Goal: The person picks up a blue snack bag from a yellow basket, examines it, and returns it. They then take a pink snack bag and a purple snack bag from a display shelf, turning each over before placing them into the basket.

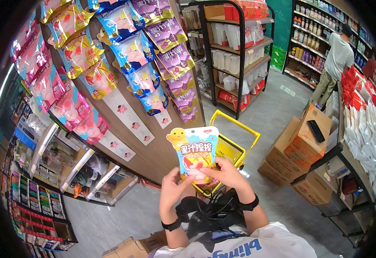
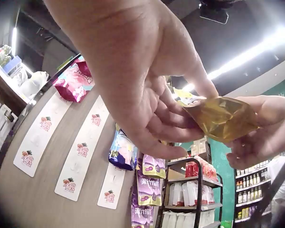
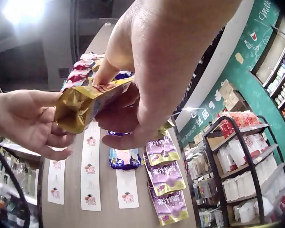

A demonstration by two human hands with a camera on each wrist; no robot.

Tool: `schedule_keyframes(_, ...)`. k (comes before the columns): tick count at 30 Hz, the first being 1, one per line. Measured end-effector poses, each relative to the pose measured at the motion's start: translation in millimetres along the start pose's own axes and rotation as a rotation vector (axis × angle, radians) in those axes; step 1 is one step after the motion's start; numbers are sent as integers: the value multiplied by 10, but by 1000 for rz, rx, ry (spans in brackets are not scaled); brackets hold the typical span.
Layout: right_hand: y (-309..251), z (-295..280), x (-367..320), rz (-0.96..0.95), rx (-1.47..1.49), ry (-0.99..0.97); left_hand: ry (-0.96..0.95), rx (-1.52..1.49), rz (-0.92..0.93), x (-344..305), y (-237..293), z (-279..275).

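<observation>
Yellow-and-blue candy pouch (image 1: pixel 196 157) pinched by left hand (image 1: pixel 173 189) and right hand (image 1: pixel 233 174), open floor beyond yellow basket's (image 1: pixel 231 151) rim.

Between our left hand (image 1: pixel 173 188) and right hand (image 1: pixel 231 174) we have the flat blue-and-yellow plastic pouch (image 1: pixel 196 150). Behind it is the yellow plastic basket (image 1: pixel 234 150). At our left, many shiny plastic pouches (image 1: pixel 136 51) hang on the flat brown panel (image 1: pixel 153 160). Farther ahead stands the black metal rack (image 1: pixel 242 53). At our right, the flat black phone (image 1: pixel 316 131) lies on the brown rectangular cardboard boxes (image 1: pixel 280 150).
</observation>
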State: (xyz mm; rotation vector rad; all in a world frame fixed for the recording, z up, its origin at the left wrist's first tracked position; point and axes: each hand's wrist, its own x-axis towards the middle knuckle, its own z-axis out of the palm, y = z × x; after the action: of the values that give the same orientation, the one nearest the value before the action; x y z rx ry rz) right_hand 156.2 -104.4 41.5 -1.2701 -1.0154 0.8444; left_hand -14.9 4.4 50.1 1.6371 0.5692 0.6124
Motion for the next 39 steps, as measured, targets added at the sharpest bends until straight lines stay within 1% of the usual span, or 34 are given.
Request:
schedule_keyframes(2,-15,-10,-3,7,-16,-3,34,-24,33,-1,-12,29)
schedule_keyframes(5,52,-32,11,-42,-43,-67,64,-55,68,-10,20,37)
schedule_keyframes(8,-121,-27,0,1,-123,-241,76,-56,81,-11,-6,27)
schedule_keyframes(11,-119,-21,-2,-53,-160,-201,62,-42,61,-8,-14,24)
schedule_keyframes(15,-87,-26,-3,-28,-154,-146,-22,-67,50,9,-29,25)
schedule_keyframes(17,-95,-25,-13,-14,-178,-117,-60,-95,74,-3,5,63)
schedule_keyframes(18,-125,-27,-16,27,-171,-118,-79,-109,85,-6,17,80)
schedule_keyframes(20,-197,-27,-19,109,-154,-122,-77,-124,73,-2,15,89)
schedule_keyframes(23,-196,-4,-22,-13,-146,-71,-73,-136,70,3,-10,88)
schedule_keyframes(26,-240,-11,-26,87,-144,-94,-63,-132,71,8,-26,87)
schedule_keyframes(29,-227,-16,-21,84,-174,-95,-47,-118,59,10,-29,80)
schedule_keyframes(32,-132,-2,-14,10,-202,-49,-20,-116,44,10,-52,76)
schedule_keyframes(39,-177,4,-23,53,-158,-78,19,-123,16,11,-86,71)
